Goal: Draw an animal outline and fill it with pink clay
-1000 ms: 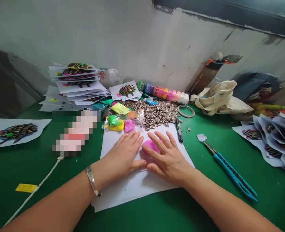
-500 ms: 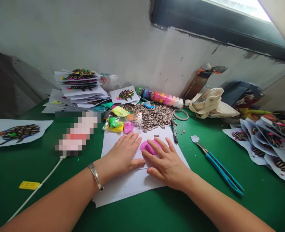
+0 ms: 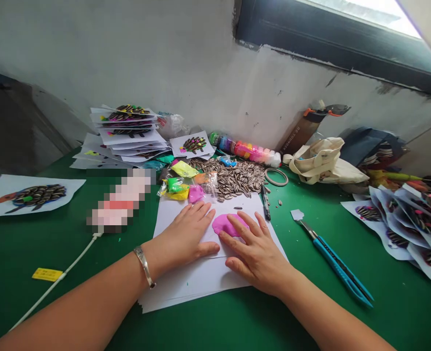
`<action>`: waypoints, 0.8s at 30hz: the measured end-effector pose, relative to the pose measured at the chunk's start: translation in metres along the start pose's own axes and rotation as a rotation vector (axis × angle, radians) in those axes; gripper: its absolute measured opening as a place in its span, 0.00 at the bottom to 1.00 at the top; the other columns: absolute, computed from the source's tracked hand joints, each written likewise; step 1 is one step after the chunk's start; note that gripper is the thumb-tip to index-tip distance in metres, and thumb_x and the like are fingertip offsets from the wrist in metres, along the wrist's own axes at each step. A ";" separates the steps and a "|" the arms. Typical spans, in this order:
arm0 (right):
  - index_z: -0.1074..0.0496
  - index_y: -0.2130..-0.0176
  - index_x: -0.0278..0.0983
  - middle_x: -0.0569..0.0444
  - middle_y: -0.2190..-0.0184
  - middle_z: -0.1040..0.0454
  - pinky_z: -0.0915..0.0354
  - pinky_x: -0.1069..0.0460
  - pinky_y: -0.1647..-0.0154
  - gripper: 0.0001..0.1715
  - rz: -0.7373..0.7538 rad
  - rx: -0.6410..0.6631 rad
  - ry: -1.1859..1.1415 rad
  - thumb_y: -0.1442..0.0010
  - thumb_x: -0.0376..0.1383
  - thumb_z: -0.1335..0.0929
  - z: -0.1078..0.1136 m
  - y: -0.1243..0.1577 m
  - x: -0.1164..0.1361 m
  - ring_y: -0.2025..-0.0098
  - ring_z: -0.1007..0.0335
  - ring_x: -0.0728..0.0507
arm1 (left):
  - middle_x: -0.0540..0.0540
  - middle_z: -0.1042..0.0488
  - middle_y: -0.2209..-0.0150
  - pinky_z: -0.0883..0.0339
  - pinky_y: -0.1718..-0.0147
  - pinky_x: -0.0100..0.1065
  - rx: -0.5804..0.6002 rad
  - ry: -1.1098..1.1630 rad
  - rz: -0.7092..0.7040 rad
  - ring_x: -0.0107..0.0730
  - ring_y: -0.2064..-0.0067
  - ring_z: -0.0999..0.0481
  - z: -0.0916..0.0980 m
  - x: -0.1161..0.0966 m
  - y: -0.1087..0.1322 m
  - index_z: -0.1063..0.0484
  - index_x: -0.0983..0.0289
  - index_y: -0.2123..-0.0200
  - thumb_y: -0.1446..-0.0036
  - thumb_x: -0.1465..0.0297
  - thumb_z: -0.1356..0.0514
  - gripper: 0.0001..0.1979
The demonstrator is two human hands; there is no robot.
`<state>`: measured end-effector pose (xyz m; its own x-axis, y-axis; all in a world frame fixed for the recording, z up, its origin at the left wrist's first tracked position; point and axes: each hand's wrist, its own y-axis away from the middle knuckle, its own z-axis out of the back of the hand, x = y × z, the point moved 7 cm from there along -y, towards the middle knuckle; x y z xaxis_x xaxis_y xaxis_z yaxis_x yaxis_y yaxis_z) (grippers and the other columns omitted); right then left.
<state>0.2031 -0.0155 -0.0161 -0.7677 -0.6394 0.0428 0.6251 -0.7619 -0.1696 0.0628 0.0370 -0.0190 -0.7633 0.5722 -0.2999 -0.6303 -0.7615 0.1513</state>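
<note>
Right hand (image 3: pixel 256 258), fingers spread apart, rests on pink modelling clay (image 3: pixel 224 224), hiding its lower edge.

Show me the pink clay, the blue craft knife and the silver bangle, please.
pink clay (image 3: pixel 224 224): head view, on its exposed top beside the fingers.
craft knife (image 3: pixel 338 267): head view, on its blue handle.
bangle (image 3: pixel 144 265): head view, on its band around the wrist.

A scuffed, chipped white wall (image 3: pixel 127 58) is rising behind a green tabletop (image 3: pixel 401 312), which is running along its foot. Daylight is coming through a high, dark-framed window (image 3: pixel 328 29) at upper right, while a dim grey shape (image 3: pixel 14 122) is filling the left corner.
</note>
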 end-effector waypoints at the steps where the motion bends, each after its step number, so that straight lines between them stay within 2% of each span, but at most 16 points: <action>1: 0.40 0.37 0.46 0.46 0.33 0.48 0.62 0.27 0.36 0.30 -0.003 -0.005 -0.006 0.35 0.51 0.40 0.000 0.000 -0.001 0.32 0.59 0.30 | 0.65 0.53 0.32 0.58 0.36 0.51 -0.004 -0.003 -0.003 0.51 0.31 0.57 -0.001 0.000 0.000 0.47 0.66 0.34 0.42 0.49 0.45 0.40; 4: 0.40 0.37 0.47 0.46 0.32 0.51 0.61 0.28 0.36 0.29 -0.015 -0.037 -0.021 0.35 0.50 0.39 0.003 0.001 -0.002 0.32 0.59 0.30 | 0.65 0.53 0.32 0.58 0.36 0.50 -0.011 -0.013 -0.005 0.50 0.31 0.56 -0.002 0.001 0.000 0.47 0.66 0.34 0.42 0.48 0.45 0.41; 11: 0.31 0.44 0.45 0.49 0.36 0.41 0.65 0.29 0.35 0.24 -0.003 -0.038 -0.084 0.35 0.50 0.39 0.007 -0.004 -0.001 0.32 0.57 0.32 | 0.63 0.54 0.31 0.59 0.35 0.50 0.003 -0.035 0.000 0.49 0.31 0.58 -0.006 0.004 -0.002 0.49 0.65 0.33 0.43 0.48 0.46 0.41; 17: 0.36 0.40 0.46 0.47 0.33 0.47 0.60 0.28 0.36 0.27 -0.032 -0.068 -0.088 0.34 0.49 0.39 0.012 -0.002 -0.008 0.32 0.56 0.33 | 0.63 0.54 0.31 0.57 0.35 0.52 0.007 -0.034 0.005 0.51 0.31 0.58 -0.007 0.005 -0.002 0.48 0.65 0.33 0.42 0.47 0.47 0.41; 19: 0.35 0.41 0.46 0.47 0.33 0.47 0.59 0.28 0.36 0.25 -0.054 -0.082 -0.087 0.34 0.49 0.39 0.014 -0.001 -0.012 0.33 0.55 0.33 | 0.63 0.53 0.31 0.56 0.36 0.53 -0.011 -0.010 0.001 0.52 0.31 0.57 -0.005 0.004 -0.002 0.47 0.64 0.34 0.43 0.47 0.46 0.40; 24: 0.31 0.44 0.47 0.51 0.37 0.40 0.59 0.28 0.36 0.23 -0.037 0.029 -0.140 0.35 0.50 0.39 0.013 -0.003 -0.012 0.33 0.55 0.33 | 0.64 0.52 0.32 0.56 0.36 0.54 -0.011 0.012 0.017 0.54 0.31 0.56 -0.004 0.005 -0.003 0.46 0.64 0.34 0.44 0.47 0.44 0.41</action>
<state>0.2122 -0.0067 -0.0032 -0.7643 -0.6174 0.1861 0.6020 -0.7866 -0.1372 0.0617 0.0411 -0.0249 -0.7720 0.5558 -0.3083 -0.6158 -0.7742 0.1463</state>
